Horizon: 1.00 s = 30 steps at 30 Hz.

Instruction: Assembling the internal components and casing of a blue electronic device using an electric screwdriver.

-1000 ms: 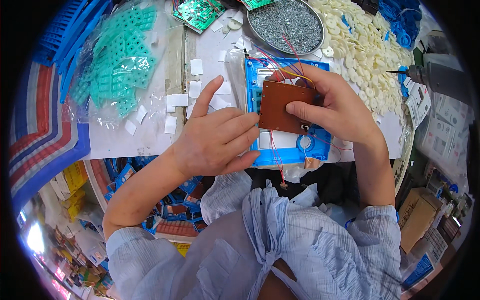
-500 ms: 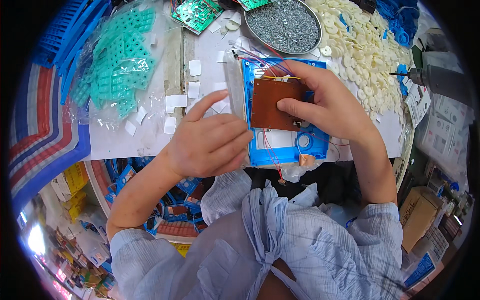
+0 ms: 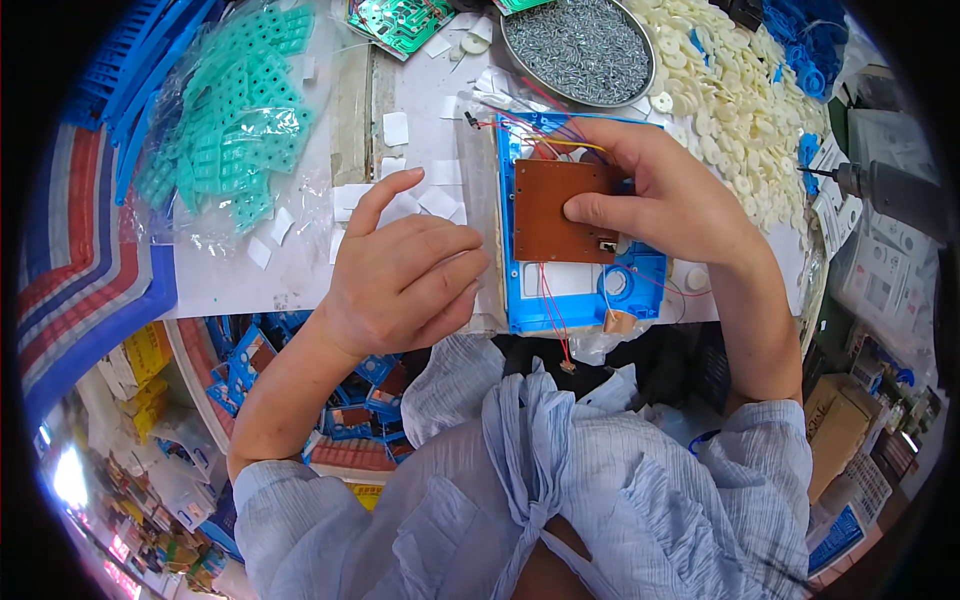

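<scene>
A blue plastic case (image 3: 535, 318) lies face down at the table's front edge, its inside facing up. Over it sits a brown circuit board (image 3: 545, 215), tilted slightly, with a small switch at its lower right corner. My right hand (image 3: 670, 195) grips the board's right side, thumb on top and the other fingers hidden behind it. Thin red wires (image 3: 548, 305) run down from the board to a small part (image 3: 568, 368) hanging past the table edge. Left of the case, my left hand (image 3: 405, 265) hovers empty, index finger raised and the others loosely curled.
A round metal tray (image 3: 653, 78) of screws stands beyond the case. Cream plastic discs (image 3: 740, 110) are heaped to its right, near an electric screwdriver (image 3: 885, 195). Bagged teal rubber pads (image 3: 240, 130) lie left. Several blue cases (image 3: 345, 420) fill a container below the table.
My left hand has drawn back leftward from the case's edge, its index finger lifting. The right hand keeps its hold on the circuit board. The whole view has shifted slightly.
</scene>
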Each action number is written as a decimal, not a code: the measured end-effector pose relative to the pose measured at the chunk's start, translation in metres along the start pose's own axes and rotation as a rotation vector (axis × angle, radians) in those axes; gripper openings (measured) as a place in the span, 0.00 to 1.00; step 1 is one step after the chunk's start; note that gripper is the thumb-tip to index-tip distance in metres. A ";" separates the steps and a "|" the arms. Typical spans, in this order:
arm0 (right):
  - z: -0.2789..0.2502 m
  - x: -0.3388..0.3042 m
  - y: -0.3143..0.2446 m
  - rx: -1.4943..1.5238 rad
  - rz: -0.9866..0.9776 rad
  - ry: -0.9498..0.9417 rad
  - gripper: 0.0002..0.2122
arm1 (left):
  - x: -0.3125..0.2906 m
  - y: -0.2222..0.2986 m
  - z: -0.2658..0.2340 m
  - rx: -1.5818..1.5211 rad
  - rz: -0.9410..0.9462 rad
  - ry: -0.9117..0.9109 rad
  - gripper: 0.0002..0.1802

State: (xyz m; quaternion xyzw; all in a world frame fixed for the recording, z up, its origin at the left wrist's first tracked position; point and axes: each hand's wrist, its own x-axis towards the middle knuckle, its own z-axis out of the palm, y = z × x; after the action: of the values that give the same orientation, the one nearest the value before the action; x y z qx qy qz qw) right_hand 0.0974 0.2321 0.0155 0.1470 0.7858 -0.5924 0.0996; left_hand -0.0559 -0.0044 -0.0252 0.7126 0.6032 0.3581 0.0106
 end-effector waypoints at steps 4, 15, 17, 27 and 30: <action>0.004 0.006 -0.009 -0.341 -0.153 0.051 0.22 | 0.001 0.003 0.002 -0.011 -0.004 -0.021 0.14; 0.009 0.003 -0.028 -0.616 0.000 0.107 0.20 | 0.014 0.018 0.007 0.054 -0.038 -0.114 0.19; 0.013 -0.006 -0.030 -0.731 -0.062 0.269 0.21 | 0.016 0.019 0.002 0.102 -0.025 -0.212 0.23; 0.056 -0.062 -0.016 -1.015 -0.297 0.122 0.33 | 0.033 0.018 -0.006 0.055 -0.004 -0.377 0.30; 0.053 -0.055 -0.023 -1.063 -0.296 0.107 0.30 | 0.040 0.014 -0.011 0.028 -0.007 -0.406 0.31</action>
State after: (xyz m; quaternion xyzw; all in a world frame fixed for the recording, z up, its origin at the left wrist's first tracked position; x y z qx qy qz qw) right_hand 0.1404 0.1694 0.0394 -0.0059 0.9929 -0.1136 0.0358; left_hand -0.0490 0.0216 0.0087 0.7680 0.5962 0.1988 0.1234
